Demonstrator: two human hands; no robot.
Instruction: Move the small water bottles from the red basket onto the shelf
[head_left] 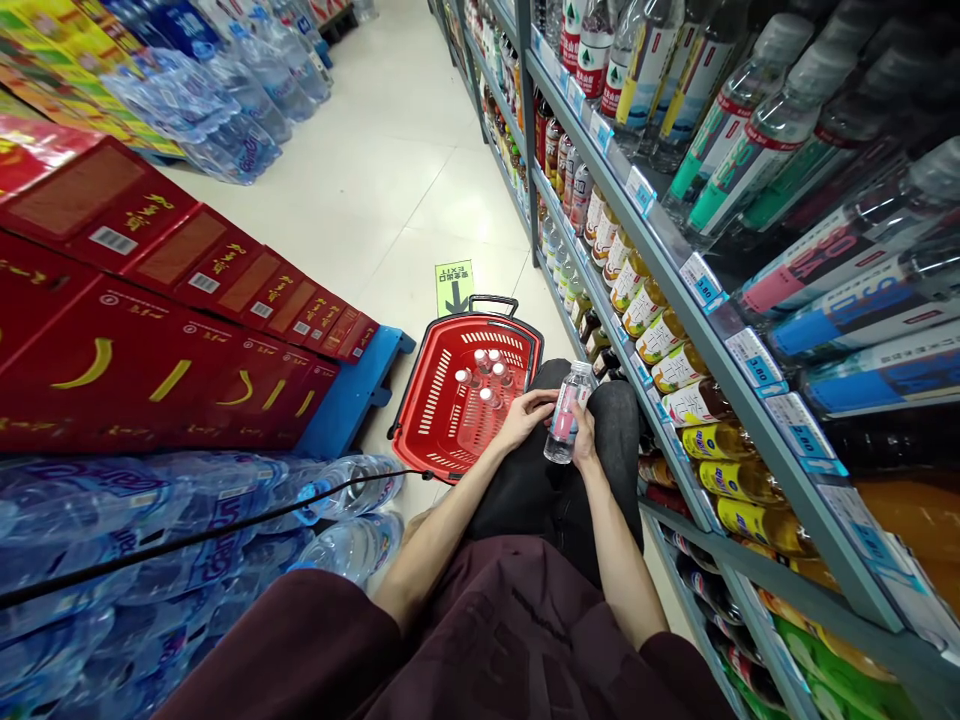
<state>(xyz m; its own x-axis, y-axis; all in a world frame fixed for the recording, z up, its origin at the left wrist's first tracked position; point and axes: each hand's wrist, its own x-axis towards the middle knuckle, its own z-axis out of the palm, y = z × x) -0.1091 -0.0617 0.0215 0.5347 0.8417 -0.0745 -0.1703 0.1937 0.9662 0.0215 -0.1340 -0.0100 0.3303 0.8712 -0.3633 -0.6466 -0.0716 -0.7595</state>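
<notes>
Above my lap I hold a clear plastic drink bottle (564,418), tilted slightly, with a pink and blue label and a clear cap. My right hand (584,437) is wrapped round its right side, the thumb across the label. From the left, my left hand (529,415) meets the bottle's edge with bent fingers and thumb drawn close together; its fingertips are partly hidden. A red shopping basket (420,420) stands on the floor just beyond my left hand. Inside it are several bottles (484,372) with pale caps, standing in a group.
Close on my right runs a grey shelf rack (660,225) full of drink bottles. Red cartons (187,350) are stacked on a blue pallet (352,385) to the left. Wrapped water bottles (187,520) lie nearer me. Ahead, a green exit sign (454,285) marks the tiled aisle.
</notes>
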